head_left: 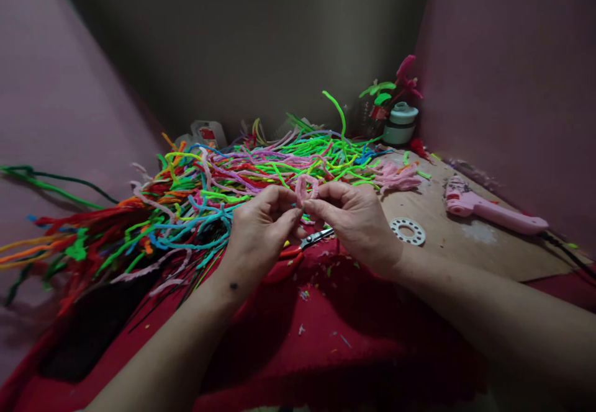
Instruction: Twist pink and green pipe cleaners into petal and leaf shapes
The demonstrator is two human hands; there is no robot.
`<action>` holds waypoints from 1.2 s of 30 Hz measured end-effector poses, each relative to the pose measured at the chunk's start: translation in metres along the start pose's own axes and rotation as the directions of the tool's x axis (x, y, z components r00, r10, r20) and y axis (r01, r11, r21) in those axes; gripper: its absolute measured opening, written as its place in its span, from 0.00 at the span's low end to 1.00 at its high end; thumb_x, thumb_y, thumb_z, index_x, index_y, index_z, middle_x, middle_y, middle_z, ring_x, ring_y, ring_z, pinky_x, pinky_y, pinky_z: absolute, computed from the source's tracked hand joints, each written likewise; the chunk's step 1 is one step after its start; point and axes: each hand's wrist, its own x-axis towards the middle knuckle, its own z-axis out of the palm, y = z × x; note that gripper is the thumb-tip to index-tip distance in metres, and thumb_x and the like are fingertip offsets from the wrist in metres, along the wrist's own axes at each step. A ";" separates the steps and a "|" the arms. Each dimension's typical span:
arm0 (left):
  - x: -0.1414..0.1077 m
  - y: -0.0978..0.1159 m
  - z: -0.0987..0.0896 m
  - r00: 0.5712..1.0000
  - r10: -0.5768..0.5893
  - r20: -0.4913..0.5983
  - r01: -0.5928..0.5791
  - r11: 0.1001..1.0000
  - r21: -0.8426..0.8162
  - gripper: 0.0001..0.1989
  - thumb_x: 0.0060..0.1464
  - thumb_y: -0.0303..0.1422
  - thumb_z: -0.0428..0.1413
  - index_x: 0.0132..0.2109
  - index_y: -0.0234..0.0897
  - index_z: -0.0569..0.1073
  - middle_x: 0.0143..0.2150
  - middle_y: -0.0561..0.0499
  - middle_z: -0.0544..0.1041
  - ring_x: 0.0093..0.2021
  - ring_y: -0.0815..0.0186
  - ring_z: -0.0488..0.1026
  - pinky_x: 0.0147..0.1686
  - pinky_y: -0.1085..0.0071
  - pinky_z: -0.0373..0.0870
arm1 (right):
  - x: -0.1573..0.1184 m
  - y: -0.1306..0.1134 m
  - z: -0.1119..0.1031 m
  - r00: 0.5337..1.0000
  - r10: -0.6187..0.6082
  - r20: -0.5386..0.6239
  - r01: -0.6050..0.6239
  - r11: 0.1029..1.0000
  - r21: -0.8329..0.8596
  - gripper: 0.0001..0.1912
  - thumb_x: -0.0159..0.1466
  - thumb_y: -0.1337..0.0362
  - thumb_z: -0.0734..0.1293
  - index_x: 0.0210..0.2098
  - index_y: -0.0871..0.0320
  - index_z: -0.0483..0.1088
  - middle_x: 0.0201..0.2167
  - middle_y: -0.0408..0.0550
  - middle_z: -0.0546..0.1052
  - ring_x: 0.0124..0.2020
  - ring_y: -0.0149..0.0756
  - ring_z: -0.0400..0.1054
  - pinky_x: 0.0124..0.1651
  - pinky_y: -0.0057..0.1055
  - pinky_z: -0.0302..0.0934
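Observation:
A small pink fuzzy loop (306, 183), bent from a pipe cleaner, stands up between both hands at the middle of the view. My left hand (265, 223) pinches its lower left side with thumb and forefinger. On the right side, my right hand (356, 219) pinches the same loop, its fingertips close to those of the left. Scissors with red handles (291, 254) lie below the hands on the red cloth (279, 331), partly hidden by them. Behind the hands spreads a large heap of coloured pipe cleaners (223, 179).
A pink glue gun (498, 210) with a black cord lies on a brown board (459, 247) at the right, near a white disc with holes (417, 231) and a pink bundle (395, 176). A lidded jar (400, 124) stands behind. A dark flat object (88, 331) lies front left.

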 end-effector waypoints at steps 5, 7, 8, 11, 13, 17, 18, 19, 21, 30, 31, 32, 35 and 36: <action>0.000 0.006 -0.001 0.998 -0.053 0.024 0.055 0.996 -0.067 0.09 0.46 0.30 0.59 0.36 0.31 0.70 0.26 0.51 0.76 0.22 0.69 0.73 0.23 0.72 0.74 | 0.000 0.001 -0.001 0.999 0.042 0.032 -0.044 0.997 0.065 0.05 0.55 0.66 0.67 0.26 0.62 0.71 0.23 0.43 0.70 0.26 0.27 0.63 0.29 0.26 0.59; 0.000 0.006 -0.001 0.998 -0.054 0.033 0.057 0.994 -0.090 0.09 0.45 0.30 0.59 0.36 0.31 0.71 0.26 0.51 0.76 0.22 0.69 0.73 0.23 0.72 0.74 | 0.000 0.001 -0.001 0.994 0.101 0.037 -0.106 0.984 0.145 0.07 0.54 0.63 0.69 0.25 0.61 0.70 0.21 0.42 0.70 0.24 0.27 0.62 0.28 0.27 0.59; 0.000 0.005 0.000 0.998 -0.054 0.037 0.058 0.993 -0.101 0.09 0.45 0.30 0.60 0.36 0.31 0.71 0.26 0.51 0.76 0.21 0.69 0.73 0.23 0.72 0.74 | 0.001 0.002 -0.001 0.989 0.138 0.047 -0.145 0.970 0.193 0.09 0.53 0.62 0.70 0.24 0.61 0.70 0.21 0.42 0.70 0.23 0.27 0.62 0.28 0.27 0.59; 0.000 0.002 0.002 0.998 -0.053 0.035 0.057 0.988 -0.146 0.10 0.45 0.30 0.60 0.36 0.32 0.71 0.25 0.52 0.76 0.21 0.69 0.73 0.23 0.73 0.73 | 0.003 0.008 0.000 0.962 0.249 0.114 -0.273 0.900 0.340 0.12 0.50 0.59 0.72 0.23 0.62 0.69 0.20 0.42 0.70 0.21 0.27 0.62 0.27 0.27 0.59; 0.000 -0.001 0.003 0.998 -0.048 0.033 0.053 0.984 -0.171 0.09 0.45 0.30 0.60 0.36 0.32 0.71 0.25 0.53 0.76 0.21 0.69 0.73 0.23 0.72 0.74 | 0.004 0.014 0.000 0.935 0.297 0.193 -0.353 0.832 0.429 0.12 0.50 0.60 0.72 0.23 0.62 0.68 0.19 0.42 0.69 0.20 0.27 0.62 0.27 0.28 0.59; 0.002 -0.001 0.001 0.998 -0.044 0.039 0.051 0.981 -0.187 0.08 0.46 0.28 0.58 0.36 0.32 0.72 0.25 0.53 0.76 0.22 0.70 0.73 0.24 0.73 0.74 | 0.009 0.019 -0.001 0.895 0.295 0.335 -0.439 0.718 0.540 0.12 0.50 0.62 0.72 0.24 0.63 0.67 0.21 0.43 0.69 0.22 0.28 0.63 0.29 0.30 0.61; 0.002 0.000 0.000 0.998 -0.044 0.043 0.051 0.982 -0.183 0.07 0.47 0.28 0.58 0.37 0.32 0.72 0.25 0.53 0.76 0.22 0.70 0.73 0.25 0.74 0.74 | 0.010 0.018 -0.002 0.895 0.276 0.349 -0.435 0.708 0.556 0.12 0.50 0.62 0.72 0.25 0.63 0.67 0.22 0.43 0.69 0.22 0.27 0.63 0.30 0.30 0.61; 0.003 0.001 -0.001 0.998 -0.047 0.050 0.055 0.983 -0.176 0.07 0.48 0.28 0.57 0.37 0.32 0.72 0.25 0.53 0.76 0.22 0.70 0.73 0.26 0.74 0.74 | 0.011 0.017 -0.003 0.899 0.256 0.355 -0.426 0.703 0.570 0.12 0.52 0.61 0.71 0.26 0.63 0.68 0.23 0.43 0.69 0.23 0.27 0.63 0.30 0.29 0.61; 0.003 0.003 -0.002 0.996 -0.054 0.066 0.064 0.985 -0.161 0.07 0.49 0.28 0.57 0.37 0.31 0.73 0.25 0.52 0.76 0.22 0.70 0.73 0.26 0.74 0.74 | 0.013 0.014 -0.004 0.911 0.217 0.352 -0.396 0.701 0.593 0.11 0.54 0.60 0.70 0.27 0.63 0.68 0.24 0.43 0.68 0.24 0.27 0.62 0.30 0.28 0.60; 0.001 0.003 0.000 0.991 -0.073 0.115 0.089 0.986 -0.139 0.08 0.47 0.31 0.59 0.36 0.32 0.73 0.28 0.52 0.77 0.23 0.71 0.73 0.26 0.75 0.73 | 0.009 0.020 0.003 0.944 0.140 0.299 -0.286 0.798 0.530 0.18 0.59 0.50 0.63 0.25 0.60 0.63 0.21 0.39 0.64 0.19 0.24 0.56 0.23 0.25 0.55; 0.001 0.003 0.000 0.990 -0.070 0.125 0.088 0.986 -0.144 0.09 0.47 0.32 0.59 0.36 0.32 0.73 0.28 0.52 0.77 0.24 0.71 0.74 0.26 0.75 0.73 | 0.009 0.019 0.003 0.947 0.139 0.290 -0.279 0.803 0.526 0.19 0.60 0.50 0.63 0.24 0.59 0.63 0.21 0.39 0.63 0.19 0.24 0.56 0.23 0.25 0.55; 0.001 0.002 0.001 0.989 -0.066 0.132 0.086 0.986 -0.146 0.09 0.47 0.32 0.60 0.35 0.32 0.73 0.29 0.52 0.77 0.24 0.71 0.74 0.26 0.75 0.73 | 0.009 0.018 0.003 0.948 0.144 0.283 -0.278 0.807 0.521 0.19 0.60 0.50 0.63 0.24 0.59 0.62 0.21 0.39 0.63 0.19 0.25 0.56 0.23 0.24 0.55; 0.000 0.002 0.001 0.991 -0.043 0.126 0.062 0.987 -0.151 0.08 0.46 0.32 0.60 0.35 0.32 0.72 0.28 0.52 0.77 0.23 0.71 0.73 0.26 0.75 0.72 | 0.008 0.013 0.003 0.943 0.170 0.285 -0.299 0.808 0.507 0.18 0.60 0.50 0.62 0.25 0.58 0.62 0.21 0.39 0.62 0.20 0.26 0.57 0.24 0.25 0.57; 0.000 0.002 0.001 0.992 -0.042 0.115 0.060 0.987 -0.151 0.08 0.46 0.31 0.60 0.34 0.32 0.72 0.27 0.52 0.77 0.23 0.71 0.73 0.26 0.74 0.72 | 0.008 0.011 0.002 0.941 0.170 0.294 -0.305 0.803 0.512 0.18 0.60 0.50 0.62 0.26 0.58 0.63 0.21 0.40 0.63 0.21 0.26 0.58 0.25 0.25 0.58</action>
